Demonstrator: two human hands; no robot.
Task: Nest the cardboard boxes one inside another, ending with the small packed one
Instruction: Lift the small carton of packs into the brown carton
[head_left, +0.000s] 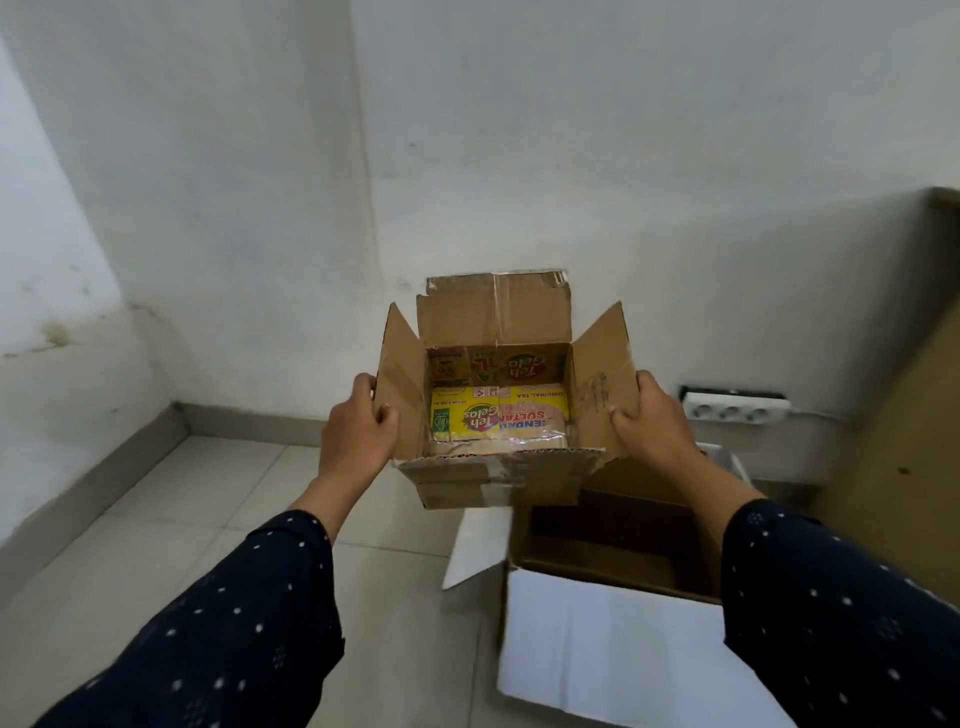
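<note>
I hold a small brown cardboard box (488, 480) in the air with all its flaps up. My left hand (356, 434) grips its left flap and side, and my right hand (652, 421) grips its right flap. Inside it lie yellow printed tea packs (496, 418), filling the bottom. Below and to the right stands a larger white box (608, 639) on the floor, open, with a brown inside. The small box hangs above that box's far left corner.
Pale floor tiles (208, 499) stretch to the left. White walls meet in a corner behind. A white power strip (735, 410) lies on the floor at the wall. A brown wooden furniture side (909, 405) rises at the right.
</note>
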